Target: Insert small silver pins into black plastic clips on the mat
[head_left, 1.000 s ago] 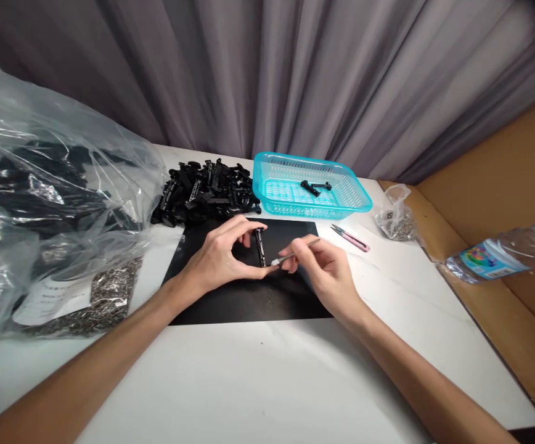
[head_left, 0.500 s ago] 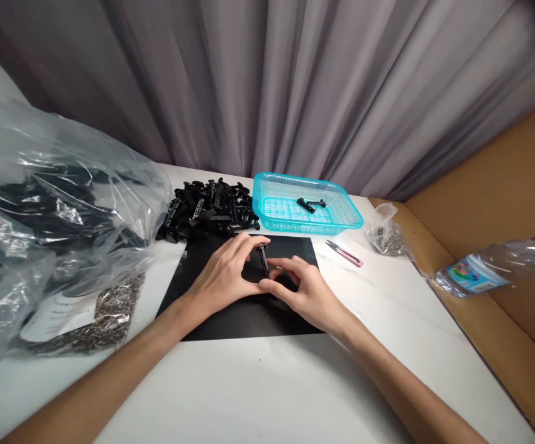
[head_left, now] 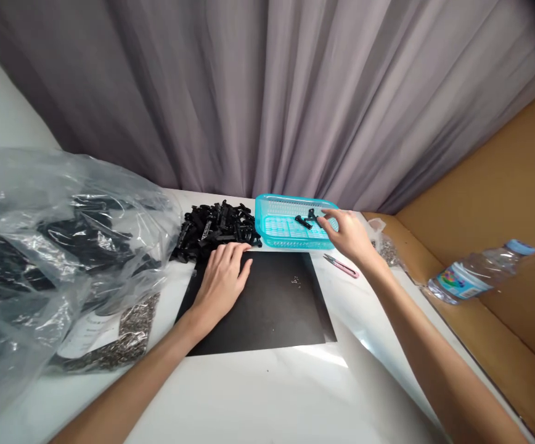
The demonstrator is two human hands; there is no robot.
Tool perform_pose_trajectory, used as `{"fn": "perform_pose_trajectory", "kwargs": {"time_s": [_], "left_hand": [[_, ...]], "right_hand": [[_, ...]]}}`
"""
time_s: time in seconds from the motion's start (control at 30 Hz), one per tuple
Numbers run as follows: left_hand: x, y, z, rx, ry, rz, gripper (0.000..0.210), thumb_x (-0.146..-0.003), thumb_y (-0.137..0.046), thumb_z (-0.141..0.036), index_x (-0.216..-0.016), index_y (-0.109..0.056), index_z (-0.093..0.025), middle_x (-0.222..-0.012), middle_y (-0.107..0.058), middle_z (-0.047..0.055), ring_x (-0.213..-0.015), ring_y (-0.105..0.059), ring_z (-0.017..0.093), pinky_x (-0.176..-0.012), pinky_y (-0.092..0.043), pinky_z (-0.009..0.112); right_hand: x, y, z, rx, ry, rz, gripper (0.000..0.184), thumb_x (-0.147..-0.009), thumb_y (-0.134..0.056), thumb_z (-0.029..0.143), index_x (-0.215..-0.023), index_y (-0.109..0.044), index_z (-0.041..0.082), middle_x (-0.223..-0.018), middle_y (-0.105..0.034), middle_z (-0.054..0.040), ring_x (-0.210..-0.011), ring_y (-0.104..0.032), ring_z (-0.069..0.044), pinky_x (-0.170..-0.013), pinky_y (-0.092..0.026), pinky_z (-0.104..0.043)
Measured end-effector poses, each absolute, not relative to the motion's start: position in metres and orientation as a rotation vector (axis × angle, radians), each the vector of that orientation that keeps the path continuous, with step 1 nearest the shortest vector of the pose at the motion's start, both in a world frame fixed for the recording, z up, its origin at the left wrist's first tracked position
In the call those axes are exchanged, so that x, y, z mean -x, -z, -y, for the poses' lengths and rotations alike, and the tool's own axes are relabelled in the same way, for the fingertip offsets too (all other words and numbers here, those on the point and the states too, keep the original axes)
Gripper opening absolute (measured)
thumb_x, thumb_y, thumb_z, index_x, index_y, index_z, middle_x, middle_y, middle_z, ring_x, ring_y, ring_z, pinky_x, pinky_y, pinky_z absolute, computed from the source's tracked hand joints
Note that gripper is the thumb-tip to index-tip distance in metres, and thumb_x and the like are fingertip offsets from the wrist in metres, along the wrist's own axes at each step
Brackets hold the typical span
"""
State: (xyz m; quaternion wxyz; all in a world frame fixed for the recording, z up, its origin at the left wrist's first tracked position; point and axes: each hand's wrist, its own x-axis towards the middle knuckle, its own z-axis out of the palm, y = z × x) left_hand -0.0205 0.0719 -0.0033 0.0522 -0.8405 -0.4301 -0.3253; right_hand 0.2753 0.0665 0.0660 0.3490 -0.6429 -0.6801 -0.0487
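Note:
My right hand (head_left: 348, 234) reaches over the turquoise basket (head_left: 267, 237), thumb and fingers pinching a small black plastic part (head_left: 312, 215) low inside it. Another black plastic part (head_left: 302, 222) lies on the basket floor just left of it. My fingers partly cover the pinched part. Resting on the black mat (head_left: 272, 308), my left hand (head_left: 225, 276) holds nothing, its fingers stretched out and its thumb apart. Its fingertips are close to the pile of black plastic parts (head_left: 216, 228). Tiny pale specks (head_left: 296, 282) lie on the mat's right side.
A pair of pink-handled thread snips (head_left: 341, 266) lies right of the mat. Behind my right wrist stands a small bag of metal pieces (head_left: 387, 251). Large clear plastic bags (head_left: 110, 228) and a labelled bag of metal bits (head_left: 133, 336) fill the left. A bottle (head_left: 475, 274) lies at right by cardboard.
My hands have separated. My right hand has carried the black plastic part from above the mat to the basket; my left hand has let go and lowered onto the mat. The view has shifted slightly.

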Motion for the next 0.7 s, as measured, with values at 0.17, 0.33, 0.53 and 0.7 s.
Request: {"fn": "perform_pose_trajectory", "kwargs": {"time_s": [0.17,0.33,0.53,0.7], "left_hand": [[0.024,0.001,-0.075,2.436,1.036,1.368,0.035,-0.101,-0.045,-0.019,-0.135,-0.051,-0.02,-0.126,-0.067,0.013,-0.111,-0.061,0.032,-0.095,-0.047,0.047],[0.029,0.002,-0.078,2.341,0.977,1.454,0.031,-0.099,-0.049,-0.021,-0.128,-0.059,-0.02,-0.121,-0.065,0.014,-0.107,-0.06,0.034,-0.091,-0.048,0.047],[0.033,0.005,-0.083,2.365,0.944,1.452,0.019,-0.098,-0.055,-0.021,-0.114,-0.065,-0.021,-0.11,-0.07,0.009,-0.098,-0.063,0.031,-0.087,-0.046,0.045],[0.033,0.002,-0.083,2.38,1.013,1.416,0.013,-0.099,-0.054,-0.02,-0.106,-0.065,-0.02,-0.105,-0.071,0.008,-0.096,-0.067,0.029,-0.086,-0.045,0.044]], "right_hand": [[-0.266,-0.046,-0.046,1.432,-0.086,1.88,0.036,-0.104,-0.049,0.044,-0.105,-0.073,0.018,-0.101,-0.076,-0.0102,-0.09,-0.067,-0.024,-0.08,-0.05,-0.035],[-0.248,-0.027,-0.008,1.333,-0.292,2.135,0.028,-0.105,-0.051,0.036,-0.105,-0.074,0.02,-0.103,-0.072,-0.0088,-0.099,-0.066,-0.023,-0.089,-0.051,-0.037],[-0.259,-0.021,0.002,1.311,-0.378,2.26,0.026,-0.104,-0.053,0.027,-0.12,-0.073,0.022,-0.112,-0.069,-0.0102,-0.101,-0.066,-0.023,-0.09,-0.054,-0.04],[-0.263,-0.03,0.006,1.34,-0.436,2.318,0.026,-0.102,-0.058,0.03,-0.123,-0.074,0.026,-0.108,-0.068,-0.0077,-0.099,-0.066,-0.022,-0.089,-0.054,-0.038]]}}
